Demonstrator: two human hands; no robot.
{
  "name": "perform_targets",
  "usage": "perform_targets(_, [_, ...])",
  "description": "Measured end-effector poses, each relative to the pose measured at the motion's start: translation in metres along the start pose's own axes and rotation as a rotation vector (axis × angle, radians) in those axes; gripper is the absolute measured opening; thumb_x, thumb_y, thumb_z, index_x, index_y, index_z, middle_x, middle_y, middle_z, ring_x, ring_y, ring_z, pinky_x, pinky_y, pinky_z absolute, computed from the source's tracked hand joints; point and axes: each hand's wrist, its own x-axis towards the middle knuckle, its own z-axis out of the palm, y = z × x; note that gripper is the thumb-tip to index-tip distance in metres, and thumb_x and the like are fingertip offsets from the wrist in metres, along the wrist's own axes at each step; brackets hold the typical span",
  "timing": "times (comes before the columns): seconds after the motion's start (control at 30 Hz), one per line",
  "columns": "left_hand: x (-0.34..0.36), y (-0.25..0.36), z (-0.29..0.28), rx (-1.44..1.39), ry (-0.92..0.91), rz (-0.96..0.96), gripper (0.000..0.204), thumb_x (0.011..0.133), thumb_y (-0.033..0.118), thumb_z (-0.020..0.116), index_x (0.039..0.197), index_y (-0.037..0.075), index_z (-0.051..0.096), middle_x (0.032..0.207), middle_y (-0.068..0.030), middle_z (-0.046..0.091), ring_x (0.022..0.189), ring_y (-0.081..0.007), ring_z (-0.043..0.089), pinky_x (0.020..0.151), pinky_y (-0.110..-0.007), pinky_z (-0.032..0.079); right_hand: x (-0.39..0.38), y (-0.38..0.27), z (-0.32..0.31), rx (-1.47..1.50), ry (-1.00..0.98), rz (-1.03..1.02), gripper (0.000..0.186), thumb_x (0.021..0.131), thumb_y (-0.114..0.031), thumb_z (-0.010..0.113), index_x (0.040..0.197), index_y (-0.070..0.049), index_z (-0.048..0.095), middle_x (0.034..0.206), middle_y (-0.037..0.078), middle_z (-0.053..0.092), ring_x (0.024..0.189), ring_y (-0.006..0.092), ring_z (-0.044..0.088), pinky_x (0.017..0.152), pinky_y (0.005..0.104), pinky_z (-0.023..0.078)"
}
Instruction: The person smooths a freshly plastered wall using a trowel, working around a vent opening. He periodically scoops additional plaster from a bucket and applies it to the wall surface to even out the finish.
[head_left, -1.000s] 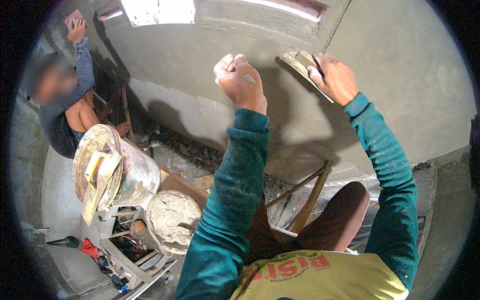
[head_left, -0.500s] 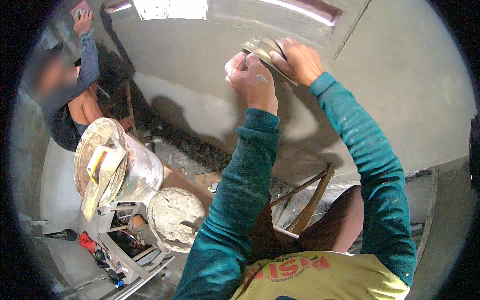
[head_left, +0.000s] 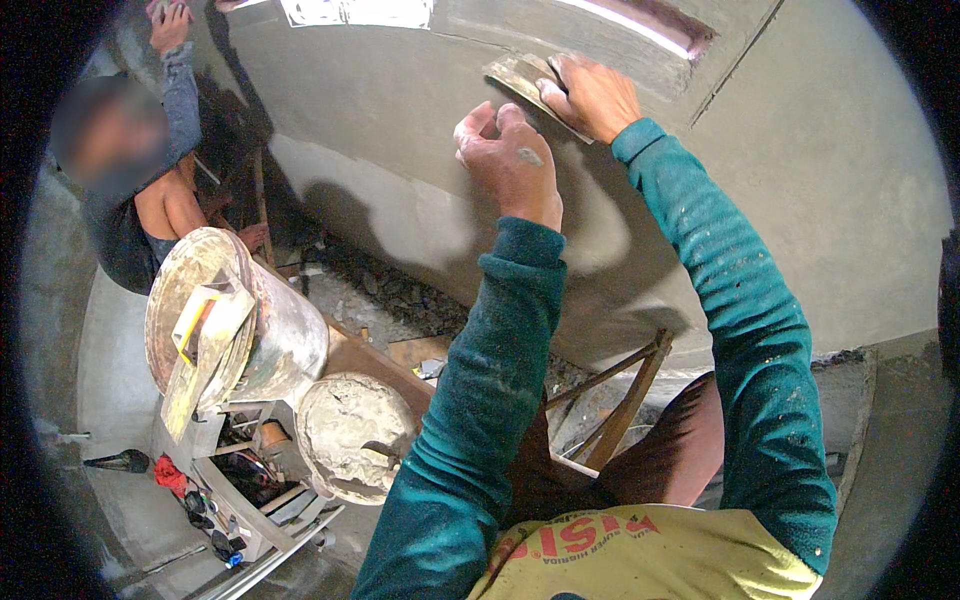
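- The right hand [head_left: 592, 95], at about 12 o'clock in the view, is closed around the handle of a flat, mortar-smeared rectangular metal plastering trowel [head_left: 528, 80], pressing its blade against the smooth grey plastered wall [head_left: 400, 130].
- The trowel lies tilted, its free end pointing toward 10 o'clock, touching the wall just below a pale recessed ledge.
- The left hand [head_left: 512, 160] is raised just beside the trowel, at 7 o'clock from it, fingers curled loosely into a half-closed fist; it holds nothing that can be seen, and whether it touches the wall cannot be told.
- Both forearms wear teal long sleeves [head_left: 500, 380] flecked with mortar.
- Toward 8 o'clock stands a large dented grey metal bucket [head_left: 270, 330] with a flat wooden float resting across its rim.
- Just beside it, at its 5 o'clock, sits a smaller round pail of pale grey mortar [head_left: 350, 435].
- A wooden trestle frame [head_left: 625, 395] shows near 5 o'clock.
- At 10 o'clock another person in a grey-blue sleeve [head_left: 180, 95] reaches up the same wall.
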Motion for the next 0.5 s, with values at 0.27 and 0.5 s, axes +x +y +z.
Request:
perform_targets(0.27, [-0.005, 0.001, 0.002, -0.082, -0.025, -0.015, 0.036, 0.093, 0.013, 0.062, 0.122, -0.008, 0.057, 0.115, -0.0180, 0.057, 0.103, -0.0267, 0.058, 0.094, -0.038, 0.049, 0.000, 0.000, -0.004, -0.031, -0.010, 0.002, 0.043, 0.097, -0.044, 0.058, 0.109, -0.003, 0.065, 0.105, 0.024, 0.070, 0.092, 0.0463, 0.068, 0.080, 0.0564, 0.055])
perform_targets(0.5, [-0.003, -0.008, 0.004, -0.034, -0.022, 0.054, 0.032, 0.094, 0.010, 0.062, 0.120, -0.009, 0.058, 0.117, -0.0182, 0.059, 0.104, -0.0257, 0.060, 0.095, -0.037, 0.049, -0.026, 0.017, -0.017, -0.029, -0.016, -0.016, 0.041, 0.097, -0.040, 0.058, 0.107, -0.001, 0.065, 0.105, 0.027, 0.069, 0.093, 0.0474, 0.067, 0.081, 0.0561, 0.054])
